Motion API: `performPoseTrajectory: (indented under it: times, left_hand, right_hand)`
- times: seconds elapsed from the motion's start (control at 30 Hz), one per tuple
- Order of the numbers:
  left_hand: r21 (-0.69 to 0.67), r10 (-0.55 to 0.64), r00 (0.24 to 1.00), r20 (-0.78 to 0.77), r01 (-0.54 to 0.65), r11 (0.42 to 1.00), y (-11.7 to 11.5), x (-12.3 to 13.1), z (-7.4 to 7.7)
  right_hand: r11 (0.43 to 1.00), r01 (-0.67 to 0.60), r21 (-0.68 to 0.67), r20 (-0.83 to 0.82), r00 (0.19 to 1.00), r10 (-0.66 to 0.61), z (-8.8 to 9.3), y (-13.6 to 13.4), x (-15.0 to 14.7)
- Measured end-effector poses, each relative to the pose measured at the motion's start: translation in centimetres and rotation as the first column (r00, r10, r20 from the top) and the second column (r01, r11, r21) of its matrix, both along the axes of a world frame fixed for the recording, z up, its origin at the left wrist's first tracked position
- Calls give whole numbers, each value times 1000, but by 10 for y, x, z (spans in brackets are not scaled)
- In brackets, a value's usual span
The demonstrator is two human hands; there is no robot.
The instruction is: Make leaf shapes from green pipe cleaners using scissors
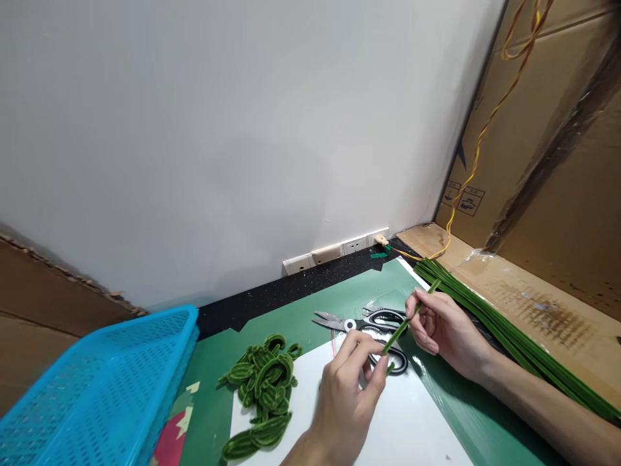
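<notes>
A short green fuzzy stem [398, 332] stretches at a slant between my two hands, above the white sheet [412, 414]. My left hand [348, 382] pinches its lower end between thumb and fingers. Near its upper end, my right hand [441, 327] holds it with thumb and forefinger, the other fingers curled. Scissors with black and white handles [359, 323] lie just behind my hands, partly hidden by them. To the left of my left hand sits a pile of looped green fuzzy pieces [266, 382], partly on the white sheet.
A blue perforated basket [92, 382] stands at the left. Long green stems [504, 330] lie along the right side, beside a cardboard box [557, 149]. Power sockets [327, 254] line the wall's base, and a twisted yellow-red cable [478, 152] hangs at the right.
</notes>
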State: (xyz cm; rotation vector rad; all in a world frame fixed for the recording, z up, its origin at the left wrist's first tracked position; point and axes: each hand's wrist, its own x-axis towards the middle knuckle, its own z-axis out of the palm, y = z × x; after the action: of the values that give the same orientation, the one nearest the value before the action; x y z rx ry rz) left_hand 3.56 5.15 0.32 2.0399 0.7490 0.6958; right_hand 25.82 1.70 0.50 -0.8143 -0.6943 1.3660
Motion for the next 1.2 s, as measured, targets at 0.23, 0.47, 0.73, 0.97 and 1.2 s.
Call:
performPoseTrajectory:
  times: [0.23,0.47,0.73,0.97,1.2]
  left_hand:
    - [8,23,999,30,-24,1000,1,1,0]
    - [54,6,1000,-21,-5,999,-2,2,7]
    - [96,-70,998,8,69,993,0,0,4]
    - [119,-52,998,19,50,992,0,-1,-1]
    - [131,-50,999,-3,50,990,-2,0,-3]
  right_hand:
    - [999,-32,12,98,995,31,2,-4,-1]
    - [989,-145,16,279,951,135,7,-4,-7]
    - [973,-220,-66,351,908,229,3,-4,-12]
    - [997,-45,-60,342,938,63,-4,0,-2]
    - [985,124,-121,126,986,-109,-10,8,12]
